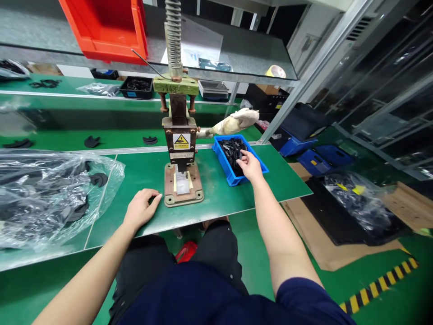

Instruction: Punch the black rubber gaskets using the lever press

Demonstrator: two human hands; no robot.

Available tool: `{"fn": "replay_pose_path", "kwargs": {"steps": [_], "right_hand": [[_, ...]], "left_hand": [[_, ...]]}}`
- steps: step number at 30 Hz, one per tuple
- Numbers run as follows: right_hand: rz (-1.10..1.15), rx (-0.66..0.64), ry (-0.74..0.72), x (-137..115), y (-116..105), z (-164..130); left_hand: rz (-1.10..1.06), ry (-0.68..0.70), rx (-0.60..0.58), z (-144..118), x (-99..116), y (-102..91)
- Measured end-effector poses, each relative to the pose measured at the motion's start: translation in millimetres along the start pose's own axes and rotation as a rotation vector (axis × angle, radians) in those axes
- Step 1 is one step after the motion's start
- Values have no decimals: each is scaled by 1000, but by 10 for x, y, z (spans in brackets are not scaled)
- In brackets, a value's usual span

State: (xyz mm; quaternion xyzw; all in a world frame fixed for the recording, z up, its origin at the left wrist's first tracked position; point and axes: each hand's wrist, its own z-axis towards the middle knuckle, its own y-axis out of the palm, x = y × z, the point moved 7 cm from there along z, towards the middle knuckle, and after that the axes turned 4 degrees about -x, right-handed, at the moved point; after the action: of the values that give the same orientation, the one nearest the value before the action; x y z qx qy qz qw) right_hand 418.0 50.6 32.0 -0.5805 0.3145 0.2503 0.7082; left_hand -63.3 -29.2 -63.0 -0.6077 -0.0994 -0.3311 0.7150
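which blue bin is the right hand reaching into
The blue bin on the green table, right of the press; the right hand rests in it. The other blue bins sit on the floor.

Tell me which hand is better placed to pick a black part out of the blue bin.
Right. The right hand is already over the blue bin, fingertips at the black parts. The left hand rests on the table left of the press.

Far to the left of your hands lies a clear plastic bag (50, 194) of dark parts; above them sits an orange bin (108, 29), with a tape roll (275, 71) up to the right.
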Motion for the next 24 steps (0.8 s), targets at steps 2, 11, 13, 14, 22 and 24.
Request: {"fn": "replay_pose_path", "kwargs": {"steps": [2,11,13,14,22,24], "right_hand": [[159,19,-30,-85,29,-216],[571,-272,-106,-778,923,-1536],[593,-381,-110,-924,1122,-1753],[595,-431,-114,-987,1198,-1839],[504,-619,-213,-1291,1410,-2110],[486,-627,-230,-1322,1423,-2118]], "left_hand": [[-26,5,6,-9,-5,-9],[-276,98,173,-211,619,-207],[-330,191,172,-279,918,-257],[-349,231,159,-308,1050,-275],[-384,440,44,-483,1484,-328],[-388,427,32,-491,1466,-319]]}}
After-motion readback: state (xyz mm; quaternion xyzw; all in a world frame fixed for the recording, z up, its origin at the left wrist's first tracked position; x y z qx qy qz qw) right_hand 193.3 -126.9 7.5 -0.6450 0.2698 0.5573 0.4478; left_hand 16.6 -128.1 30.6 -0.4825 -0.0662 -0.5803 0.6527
